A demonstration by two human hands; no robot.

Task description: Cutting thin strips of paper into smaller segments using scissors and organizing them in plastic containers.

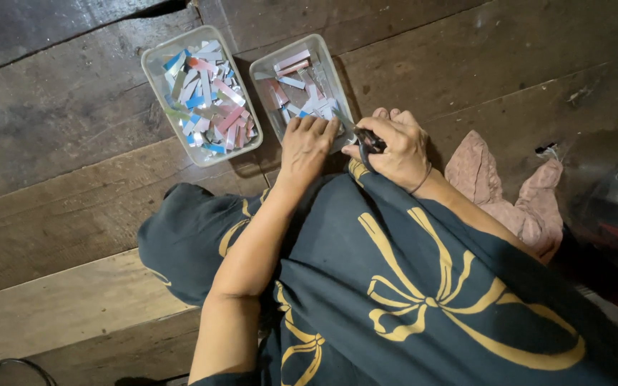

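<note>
Right hand (395, 146) closed around dark-handled scissors (365, 137) at near edge of right tray (259, 71); left hand (307, 143) beside, fingers curled on strips (302, 107), grip unclear. Left tray (153, 61) fuller.

The floor (73, 214) is dark, worn wooden planks. Two clear plastic trays lie on it side by side at the far edge — the left tray (153, 68) heaped with coloured paper strips (207, 96), the right tray (330, 68) holding fewer. A crumpled pink cloth (509, 193) lies to the right — a black cable loop (16, 372) at the near left.
</note>
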